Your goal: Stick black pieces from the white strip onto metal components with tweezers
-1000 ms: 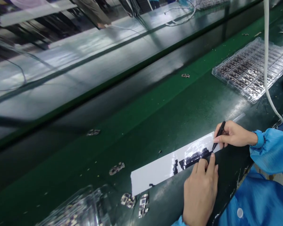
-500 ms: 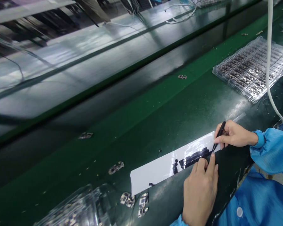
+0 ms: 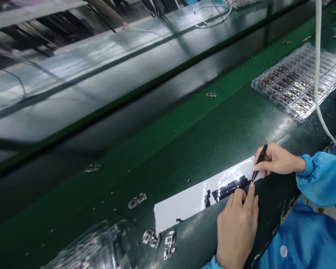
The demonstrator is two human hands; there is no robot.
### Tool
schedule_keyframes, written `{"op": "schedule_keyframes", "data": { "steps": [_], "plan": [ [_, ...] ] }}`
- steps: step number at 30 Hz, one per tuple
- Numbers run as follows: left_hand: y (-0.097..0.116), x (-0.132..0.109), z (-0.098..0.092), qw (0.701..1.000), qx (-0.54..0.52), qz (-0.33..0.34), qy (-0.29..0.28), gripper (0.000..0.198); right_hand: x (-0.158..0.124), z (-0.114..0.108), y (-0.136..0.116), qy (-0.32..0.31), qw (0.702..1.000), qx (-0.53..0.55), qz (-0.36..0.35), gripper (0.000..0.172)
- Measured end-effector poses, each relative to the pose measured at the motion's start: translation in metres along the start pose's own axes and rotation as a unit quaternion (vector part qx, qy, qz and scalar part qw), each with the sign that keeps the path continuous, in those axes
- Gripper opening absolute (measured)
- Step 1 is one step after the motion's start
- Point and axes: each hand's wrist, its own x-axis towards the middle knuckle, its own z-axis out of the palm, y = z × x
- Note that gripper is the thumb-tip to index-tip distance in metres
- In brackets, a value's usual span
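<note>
A long white backing sheet [image 3: 182, 201] with a block of black stickers [image 3: 232, 188] lies aslant on the green work surface. My right hand [image 3: 277, 158] is closed around a black pen-shaped tool [image 3: 261, 155], whose pointed tip meets the right end of the black stickers. My left hand [image 3: 238, 224] rests at the sheet's near edge, index finger stretched out with its tip beside the tool's point. Its middle finger is bent, and the other fingers are partly hidden. I see nothing gripped in it.
A clear tray [image 3: 294, 82] full of small parts lies at right behind a hanging white cable [image 3: 318, 56]. Another clear tray [image 3: 98, 246] stands front left. Small circuit boards [image 3: 137, 200] lie nearby; another board [image 3: 92, 168] is on the green belt [image 3: 168, 127].
Boards on the green belt have shifted left and toward me. Both hands, the tool and the sheet look almost unmoved.
</note>
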Motion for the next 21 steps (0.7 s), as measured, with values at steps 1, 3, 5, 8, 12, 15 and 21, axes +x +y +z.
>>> {"op": "schedule_keyframes", "data": {
  "steps": [1,3,5,8,12,15,21],
  "plan": [
    [-0.0001,0.0001,0.0003,1.0,-0.001,0.0,0.0,0.03,0.0,-0.0003,0.0001,0.001,1.0,0.0,0.0,0.033],
    [-0.0003,0.0004,0.001,1.0,-0.003,0.0,0.002,0.031,0.0001,-0.0007,0.0001,0.004,1.0,-0.001,0.0,0.033],
    [-0.0003,0.0005,0.0014,1.0,-0.003,0.0,0.005,0.031,0.0003,-0.0008,0.0,0.005,1.0,-0.003,0.003,0.033],
    [0.0,0.0001,0.0015,1.0,-0.002,0.0,0.007,0.031,0.0004,-0.0007,-0.0004,0.004,1.0,-0.005,0.008,0.034],
    [0.0001,-0.0004,0.0006,1.0,0.0,0.0,0.006,0.031,0.0004,-0.0003,-0.0007,0.007,1.0,-0.002,0.007,0.033],
    [-0.0002,-0.0003,-0.0005,1.0,0.003,0.004,0.007,0.032,0.0007,0.0006,-0.0008,0.01,1.0,0.005,0.007,0.032],
    [-0.0006,-0.0012,0.0008,1.0,0.006,0.006,0.017,0.032,0.001,0.0007,-0.0002,0.015,1.0,0.018,0.014,0.031]
  ]
}}
